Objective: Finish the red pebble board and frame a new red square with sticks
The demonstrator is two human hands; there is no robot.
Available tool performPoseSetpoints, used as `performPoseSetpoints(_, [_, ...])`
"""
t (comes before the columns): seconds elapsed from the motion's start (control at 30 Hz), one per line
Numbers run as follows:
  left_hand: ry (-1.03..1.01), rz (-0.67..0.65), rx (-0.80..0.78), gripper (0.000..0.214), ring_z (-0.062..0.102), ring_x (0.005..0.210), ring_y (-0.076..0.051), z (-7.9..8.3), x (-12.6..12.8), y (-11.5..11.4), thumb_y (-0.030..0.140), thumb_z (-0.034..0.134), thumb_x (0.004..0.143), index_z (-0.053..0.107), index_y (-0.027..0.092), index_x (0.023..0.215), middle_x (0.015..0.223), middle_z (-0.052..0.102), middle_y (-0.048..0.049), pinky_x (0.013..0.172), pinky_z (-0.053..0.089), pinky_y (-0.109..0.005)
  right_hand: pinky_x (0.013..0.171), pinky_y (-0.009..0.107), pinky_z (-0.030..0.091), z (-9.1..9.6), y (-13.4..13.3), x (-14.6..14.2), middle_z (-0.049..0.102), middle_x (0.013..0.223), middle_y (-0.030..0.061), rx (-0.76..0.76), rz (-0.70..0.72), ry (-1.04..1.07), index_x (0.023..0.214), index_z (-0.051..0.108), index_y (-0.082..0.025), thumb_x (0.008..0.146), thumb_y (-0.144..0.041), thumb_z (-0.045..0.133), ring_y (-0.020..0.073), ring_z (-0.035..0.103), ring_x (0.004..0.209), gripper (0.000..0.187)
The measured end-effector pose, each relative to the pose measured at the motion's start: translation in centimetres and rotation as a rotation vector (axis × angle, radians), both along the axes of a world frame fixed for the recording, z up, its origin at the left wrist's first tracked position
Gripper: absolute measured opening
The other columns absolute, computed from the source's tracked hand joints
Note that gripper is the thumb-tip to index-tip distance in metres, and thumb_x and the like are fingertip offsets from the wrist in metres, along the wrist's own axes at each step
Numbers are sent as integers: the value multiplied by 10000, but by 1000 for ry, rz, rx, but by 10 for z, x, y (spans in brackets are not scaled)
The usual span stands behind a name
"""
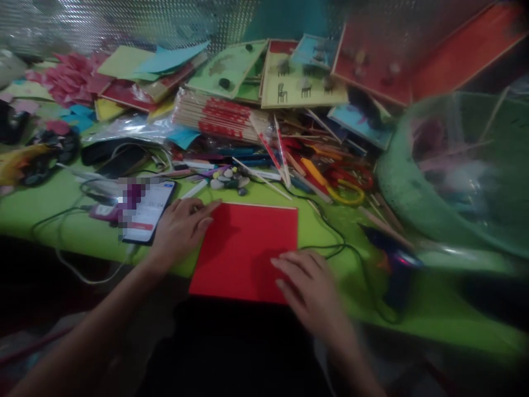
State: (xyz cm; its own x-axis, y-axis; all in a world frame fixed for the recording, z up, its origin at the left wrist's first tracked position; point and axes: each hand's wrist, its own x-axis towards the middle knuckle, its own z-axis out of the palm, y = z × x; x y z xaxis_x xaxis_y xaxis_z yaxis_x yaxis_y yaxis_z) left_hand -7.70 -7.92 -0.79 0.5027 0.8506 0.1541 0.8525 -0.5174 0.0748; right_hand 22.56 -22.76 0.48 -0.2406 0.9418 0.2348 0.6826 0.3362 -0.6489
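A red square sheet (243,248) lies at the front of the green table, its near edge reaching the table's edge. Along its far edge runs a thin pale strip (264,206), probably a wooden stick. My left hand (182,223) rests at the sheet's far left corner, index finger stretched out along the strip and thumb apart. My right hand (308,281) lies over the sheet's right side with its fingers loosely extended and apart. Just left of my left hand is a phone (151,215) with a lit screen.
Pebbles (227,179), orange-handled scissors (347,190) and bundled sticks (215,116) lie beyond the sheet. A dark glue gun (399,270), with a cord, lies right. A green basin (392,165) stands far right. Decorated cards (303,91) are piled behind.
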Motion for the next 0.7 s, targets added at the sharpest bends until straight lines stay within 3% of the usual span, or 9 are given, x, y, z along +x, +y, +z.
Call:
performPoseSetpoints(0.4, [32, 40, -47, 475, 559, 972, -274, 2, 3, -1, 417, 387, 1020, 644, 253, 1385, 1075, 605, -118, 926, 469, -457, 989, 472, 493, 7, 6, 9, 652, 1324, 66, -186, 108, -32, 1313, 612, -252, 995, -328, 553, 262, 578, 1184, 333])
performPoseSetpoints(0.57, [-16, 55, -52, 470, 562, 1035, -285, 3, 4, -4, 419, 389, 1018, 612, 289, 1411, 1122, 616, -115, 945, 472, -462, 976, 453, 500, 2, 4, 10, 660, 1288, 69, -156, 83, -22, 1299, 615, -255, 996, -309, 557, 248, 584, 1167, 313])
performPoseSetpoints(0.7, [-81, 59, -33, 509, 567, 1097, -280, 0, 4, -4, 432, 338, 1037, 571, 237, 1445, 1166, 634, -128, 984, 457, -449, 957, 455, 505, -6, 3, 6, 679, 1248, 81, -64, 13, -43, 1270, 635, -253, 989, -300, 567, 255, 605, 1134, 293])
